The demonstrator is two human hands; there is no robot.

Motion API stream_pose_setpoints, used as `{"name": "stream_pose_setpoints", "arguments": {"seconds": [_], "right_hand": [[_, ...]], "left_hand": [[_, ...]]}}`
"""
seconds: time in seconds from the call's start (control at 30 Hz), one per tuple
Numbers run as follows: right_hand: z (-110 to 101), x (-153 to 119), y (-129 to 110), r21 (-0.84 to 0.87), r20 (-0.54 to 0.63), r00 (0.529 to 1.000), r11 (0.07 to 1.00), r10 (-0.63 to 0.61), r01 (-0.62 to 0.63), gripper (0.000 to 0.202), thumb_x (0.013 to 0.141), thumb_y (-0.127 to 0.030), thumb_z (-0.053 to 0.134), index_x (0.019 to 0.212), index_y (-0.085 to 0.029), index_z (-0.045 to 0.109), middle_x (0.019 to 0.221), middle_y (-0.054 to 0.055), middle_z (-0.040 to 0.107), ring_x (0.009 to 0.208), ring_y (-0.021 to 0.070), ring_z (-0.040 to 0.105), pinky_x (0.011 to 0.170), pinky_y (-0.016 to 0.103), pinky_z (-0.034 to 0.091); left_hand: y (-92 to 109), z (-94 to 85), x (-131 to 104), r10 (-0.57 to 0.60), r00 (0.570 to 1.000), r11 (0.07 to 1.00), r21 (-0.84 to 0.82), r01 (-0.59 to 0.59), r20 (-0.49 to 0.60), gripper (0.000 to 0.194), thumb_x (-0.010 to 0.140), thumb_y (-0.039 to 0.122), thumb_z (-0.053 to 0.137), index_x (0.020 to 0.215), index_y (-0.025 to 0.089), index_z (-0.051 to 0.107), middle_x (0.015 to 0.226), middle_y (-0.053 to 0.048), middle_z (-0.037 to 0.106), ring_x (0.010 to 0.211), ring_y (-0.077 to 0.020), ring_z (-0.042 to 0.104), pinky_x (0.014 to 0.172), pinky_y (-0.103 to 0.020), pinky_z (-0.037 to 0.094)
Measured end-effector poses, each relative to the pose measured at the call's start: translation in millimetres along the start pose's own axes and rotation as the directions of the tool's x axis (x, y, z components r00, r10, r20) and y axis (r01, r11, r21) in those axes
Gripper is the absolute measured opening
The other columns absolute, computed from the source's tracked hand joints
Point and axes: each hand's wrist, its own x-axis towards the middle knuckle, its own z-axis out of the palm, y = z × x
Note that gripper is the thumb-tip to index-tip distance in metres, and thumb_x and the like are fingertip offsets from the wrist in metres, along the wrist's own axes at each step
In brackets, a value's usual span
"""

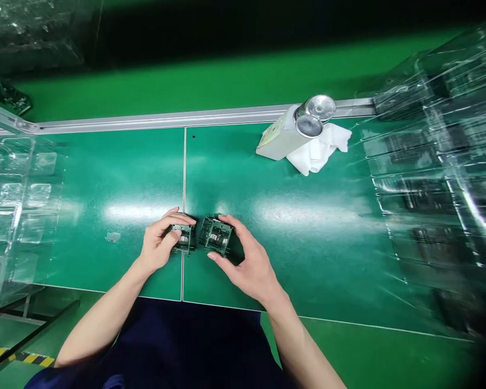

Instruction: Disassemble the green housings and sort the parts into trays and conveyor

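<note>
Two small dark green circuit board assemblies are near the front edge of the green table, with a narrow gap between them. My left hand (161, 240) is closed on the left circuit board assembly (187, 237), thumb on its face and fingers along its far side. Around the right circuit board assembly (217, 236) my right hand (253, 259) curves, fingers at its far edge and thumb at its near edge. The right assembly sits slightly tilted. Fine parts on both are too small to make out.
Clear plastic trays stand stacked at the left (16, 216) and right (421, 216); dark pieces show inside the right stack. At the back are a white container (279, 135), a metal can (322, 108) and a white cloth (322, 148). A metal rail (154, 120) runs along the far edge.
</note>
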Motion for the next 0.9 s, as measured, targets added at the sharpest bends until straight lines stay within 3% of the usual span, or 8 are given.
{"name": "stream_pose_setpoints", "arguments": {"seconds": [0.1, 0.17, 0.27, 0.37, 0.5, 0.6, 0.73, 0.9], "right_hand": [[-1.0, 0.9, -1.6, -0.015, 0.05, 0.999, 1.0, -0.022, 0.023, 0.059, 0.087, -0.038, 0.062, 0.139, -0.026, 0.039, 0.137, 0.01, 0.056, 0.127, 0.0272, 0.055, 0.104, 0.048, 0.049], [-1.9, 0.7, -1.9, -0.036, 0.056, 0.998, 0.999, -0.034, 0.036, 0.058, 0.088, -0.038, 0.061, 0.139, -0.025, 0.038, 0.136, 0.011, 0.056, 0.126, 0.0276, 0.055, 0.103, 0.049, 0.05], [-3.4, -1.2, -1.6, -0.071, 0.049, 0.997, 0.995, -0.062, 0.066, 0.057, 0.088, -0.037, 0.061, 0.139, -0.025, 0.038, 0.135, 0.011, 0.057, 0.124, 0.0277, 0.057, 0.101, 0.05, 0.051], [-3.8, -3.2, -1.8, -0.104, 0.044, 0.995, 0.99, -0.09, 0.094, 0.057, 0.089, -0.037, 0.059, 0.14, -0.026, 0.037, 0.134, 0.011, 0.058, 0.124, 0.0279, 0.057, 0.099, 0.051, 0.053], [-1.9, -2.3, -6.2, -0.161, 0.047, 0.991, 0.978, -0.127, 0.133, 0.057, 0.09, -0.037, 0.058, 0.142, -0.025, 0.036, 0.135, 0.011, 0.057, 0.125, 0.0285, 0.056, 0.098, 0.051, 0.054], [-0.2, 0.4, -14.4, -0.207, 0.067, 0.986, 0.964, -0.154, 0.164, 0.059, 0.091, -0.036, 0.057, 0.144, -0.022, 0.034, 0.135, 0.012, 0.057, 0.124, 0.0283, 0.057, 0.096, 0.048, 0.056], [-1.6, 0.7, -34.3, -0.311, 0.016, 0.958, 0.909, -0.286, 0.277, 0.063, 0.091, -0.035, 0.058, 0.146, -0.016, 0.033, 0.131, 0.015, 0.06, 0.118, 0.0292, 0.061, 0.091, 0.045, 0.059], [-10.1, -4.6, -68.8, -0.504, 0.005, 0.886, 0.764, -0.464, 0.403, 0.069, 0.089, -0.032, 0.062, 0.148, -0.015, 0.03, 0.129, 0.016, 0.062, 0.11, 0.0325, 0.066, 0.084, 0.044, 0.061]], "left_hand": [[0.9, -1.1, 0.4, 0.01, 1.0, 1.0, 0.024, -0.011, 0.022, 0.017, 0.091, 0.028, 0.053, 0.093, 0.021, 0.069, 0.096, -0.005, 0.075, 0.1, -0.0215, 0.069, 0.112, -0.05, 0.037], [2.4, -7.2, -1.3, -0.015, 0.996, 0.999, 0.036, 0.012, 0.084, 0.025, 0.091, 0.032, 0.054, 0.111, 0.021, 0.066, 0.112, -0.009, 0.072, 0.116, -0.024, 0.062, 0.112, -0.048, 0.037], [5.4, -21.8, -8.5, -0.048, 0.981, 0.999, 0.031, 0.043, 0.189, 0.068, 0.087, 0.041, 0.062, 0.147, 0.024, 0.034, 0.148, -0.014, 0.046, 0.14, -0.0279, 0.041, 0.116, -0.047, 0.032], [9.0, -33.0, -17.0, -0.088, 0.962, 0.992, 0.114, 0.06, 0.26, 0.093, 0.08, 0.046, 0.07, 0.153, 0.026, 0.016, 0.158, -0.015, 0.028, 0.146, -0.0306, 0.027, 0.119, -0.049, 0.026], [14.6, -32.5, -20.8, -0.187, 0.946, 0.939, 0.33, 0.093, 0.265, 0.08, 0.082, 0.042, 0.069, 0.149, 0.027, 0.029, 0.155, -0.014, 0.035, 0.145, -0.0304, 0.03, 0.118, -0.05, 0.029], [17.2, -28.6, -19.2, -0.195, 0.944, 0.936, 0.34, 0.097, 0.268, 0.073, 0.083, 0.041, 0.069, 0.146, 0.026, 0.036, 0.15, -0.014, 0.042, 0.142, -0.0295, 0.037, 0.117, -0.049, 0.033], [15.8, -29.9, -20.2, -0.21, 0.943, 0.97, 0.174, 0.168, 0.259, 0.07, 0.08, 0.039, 0.073, 0.142, 0.026, 0.042, 0.147, -0.013, 0.047, 0.137, -0.0286, 0.045, 0.113, -0.044, 0.039], [10.4, -33.0, -25.9, -0.111, 0.96, 0.973, -0.169, 0.158, 0.257, 0.067, 0.077, 0.038, 0.076, 0.137, 0.024, 0.048, 0.142, -0.016, 0.053, 0.127, -0.0275, 0.055, 0.098, -0.034, 0.053]]}}
